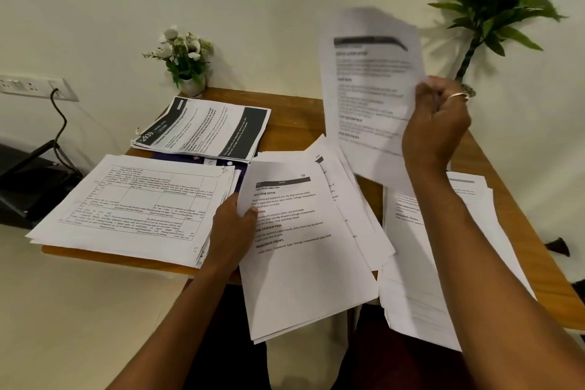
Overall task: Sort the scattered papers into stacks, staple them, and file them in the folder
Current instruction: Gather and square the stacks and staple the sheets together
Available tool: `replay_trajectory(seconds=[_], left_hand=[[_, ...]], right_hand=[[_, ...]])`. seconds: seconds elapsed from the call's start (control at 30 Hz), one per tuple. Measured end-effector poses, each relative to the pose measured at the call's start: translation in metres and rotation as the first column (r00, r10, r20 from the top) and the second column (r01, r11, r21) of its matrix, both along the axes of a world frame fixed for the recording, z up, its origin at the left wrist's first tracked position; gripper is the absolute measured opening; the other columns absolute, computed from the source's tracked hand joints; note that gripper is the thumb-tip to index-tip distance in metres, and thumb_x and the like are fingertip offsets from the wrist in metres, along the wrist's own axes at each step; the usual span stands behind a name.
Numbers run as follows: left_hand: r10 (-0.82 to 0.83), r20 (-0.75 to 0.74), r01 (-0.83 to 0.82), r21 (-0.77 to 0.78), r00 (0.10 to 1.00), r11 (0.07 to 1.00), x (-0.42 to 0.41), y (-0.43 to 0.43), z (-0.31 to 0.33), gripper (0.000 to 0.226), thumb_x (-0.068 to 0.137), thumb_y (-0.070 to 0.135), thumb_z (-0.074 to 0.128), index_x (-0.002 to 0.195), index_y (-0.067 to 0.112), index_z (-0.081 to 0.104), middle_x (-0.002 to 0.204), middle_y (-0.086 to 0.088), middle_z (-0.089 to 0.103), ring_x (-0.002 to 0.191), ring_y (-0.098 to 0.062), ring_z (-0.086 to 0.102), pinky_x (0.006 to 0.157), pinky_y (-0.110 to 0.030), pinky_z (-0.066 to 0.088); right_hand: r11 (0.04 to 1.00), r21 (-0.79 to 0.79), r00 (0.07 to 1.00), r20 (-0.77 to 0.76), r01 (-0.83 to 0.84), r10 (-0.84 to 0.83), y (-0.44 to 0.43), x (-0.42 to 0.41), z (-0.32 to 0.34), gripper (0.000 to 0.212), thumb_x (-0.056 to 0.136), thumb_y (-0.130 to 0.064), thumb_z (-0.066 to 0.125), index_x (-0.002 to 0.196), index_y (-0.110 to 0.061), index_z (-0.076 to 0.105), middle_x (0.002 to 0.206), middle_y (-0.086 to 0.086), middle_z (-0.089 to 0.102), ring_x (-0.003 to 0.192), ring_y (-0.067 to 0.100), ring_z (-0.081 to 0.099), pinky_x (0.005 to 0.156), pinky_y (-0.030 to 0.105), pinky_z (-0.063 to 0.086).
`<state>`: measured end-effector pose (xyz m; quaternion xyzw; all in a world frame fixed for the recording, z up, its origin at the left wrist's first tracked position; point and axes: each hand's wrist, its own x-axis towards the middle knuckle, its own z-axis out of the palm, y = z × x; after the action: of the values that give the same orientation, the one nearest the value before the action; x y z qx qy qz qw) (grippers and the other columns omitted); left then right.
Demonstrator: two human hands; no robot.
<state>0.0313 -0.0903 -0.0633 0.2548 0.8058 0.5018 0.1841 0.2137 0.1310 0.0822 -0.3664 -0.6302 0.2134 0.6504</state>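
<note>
My right hand (438, 123) pinches a single printed sheet (370, 89) by its right edge and holds it up in the air above the desk; the sheet is blurred. My left hand (232, 228) grips the left edge of a fanned bundle of printed pages (300, 247) that hangs over the desk's near edge. A thick stack with tables (133, 199) lies at the left. Another stack with dark banners (205, 130) lies behind it on a dark purple folder (215, 161). A further white stack (421, 263) lies at the right under my right forearm.
The small wooden desk (291, 117) stands against a white wall. A white pot of flowers (186, 63) sits at its back left corner. A tall green plant (500, 9) rises at the right. A wall socket with a black cable (58, 123) and a black object are at the left.
</note>
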Motion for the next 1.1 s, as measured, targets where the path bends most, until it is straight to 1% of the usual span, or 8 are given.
replay_trajectory(seconds=[0.27,0.47,0.6,0.67,0.77,0.9,1.03,1.1], left_hand=[[-0.001,-0.004,0.001,0.100,1.000,0.995,0.003,-0.005,0.001,0.020,0.101,0.019,0.059,0.120,0.021,0.064,0.108,0.000,0.068,0.096,-0.018,0.066,0.086,-0.042,0.059],[-0.116,0.078,0.086,0.311,0.990,0.946,0.006,-0.015,0.004,0.022,0.096,0.002,0.063,0.087,0.022,0.066,0.084,0.019,0.071,0.085,0.002,0.065,0.072,-0.012,0.049],[-0.240,0.148,0.142,0.482,0.960,0.865,0.004,-0.020,0.006,0.015,0.081,0.028,0.070,0.086,0.015,0.064,0.084,0.016,0.072,0.083,-0.001,0.066,0.074,-0.015,0.051],[-0.267,0.157,0.154,0.510,0.951,0.846,0.002,-0.020,0.004,0.015,0.080,0.032,0.072,0.084,0.019,0.066,0.086,0.012,0.072,0.084,-0.005,0.067,0.075,-0.018,0.052],[-0.248,0.192,0.116,0.521,0.950,0.846,0.003,-0.019,0.003,0.014,0.092,0.005,0.065,0.083,0.015,0.065,0.079,0.013,0.071,0.077,-0.002,0.066,0.070,-0.016,0.053],[-0.159,0.279,0.000,0.494,0.947,0.869,0.001,-0.020,0.004,0.010,0.097,0.003,0.063,0.098,-0.007,0.064,0.077,0.003,0.074,0.071,-0.006,0.070,0.061,-0.020,0.055],[-0.174,0.399,-0.099,0.577,0.901,0.811,-0.001,-0.021,0.003,0.016,0.098,0.002,0.058,0.113,0.002,0.062,0.098,-0.007,0.077,0.090,-0.023,0.074,0.071,-0.035,0.061],[-0.208,0.441,-0.143,0.639,0.873,0.756,-0.001,-0.023,0.006,0.017,0.097,0.004,0.058,0.112,0.010,0.062,0.100,-0.003,0.076,0.096,-0.020,0.073,0.078,-0.034,0.061]], right_hand=[[0.996,0.087,0.983,-0.182,-0.025,0.040,-0.007,-0.007,0.036,0.008,0.100,-0.032,0.061,0.098,-0.029,0.053,0.099,-0.014,0.064,0.094,0.001,0.067,0.078,0.017,0.056],[0.974,-0.219,0.994,-0.105,-0.056,0.034,0.023,-0.013,-0.009,0.014,0.100,-0.027,0.062,0.107,-0.015,0.061,0.102,-0.008,0.067,0.093,-0.002,0.066,0.078,0.015,0.055],[0.919,-0.389,0.998,-0.045,-0.065,0.052,0.035,-0.013,-0.039,0.008,0.097,-0.021,0.062,0.101,-0.014,0.064,0.095,-0.003,0.068,0.081,-0.002,0.063,0.077,0.019,0.056],[0.861,-0.486,0.983,0.015,-0.154,0.184,0.029,-0.020,-0.057,0.004,0.093,-0.018,0.062,0.091,-0.018,0.065,0.086,-0.003,0.066,0.072,0.002,0.061,0.071,0.025,0.053],[0.814,-0.552,0.890,0.261,-0.181,0.375,0.020,-0.027,-0.090,0.006,0.092,-0.020,0.064,0.092,-0.021,0.070,0.092,0.003,0.071,0.080,0.018,0.064,0.073,0.035,0.052],[0.830,-0.527,0.737,0.488,-0.179,0.469,-0.003,-0.032,-0.113,0.007,0.095,-0.014,0.064,0.090,-0.014,0.068,0.091,0.005,0.070,0.078,0.019,0.062,0.067,0.031,0.048],[0.878,-0.443,0.596,0.660,-0.182,0.457,-0.023,-0.033,-0.123,0.035,0.098,-0.011,0.058,0.069,-0.026,0.046,0.069,-0.013,0.053,0.060,0.003,0.046,0.049,0.012,0.036],[0.899,-0.412,0.563,0.713,-0.148,0.419,-0.026,-0.034,-0.128,0.020,0.098,-0.013,0.059,0.080,-0.022,0.057,0.076,-0.010,0.061,0.065,0.006,0.051,0.054,0.012,0.038]])
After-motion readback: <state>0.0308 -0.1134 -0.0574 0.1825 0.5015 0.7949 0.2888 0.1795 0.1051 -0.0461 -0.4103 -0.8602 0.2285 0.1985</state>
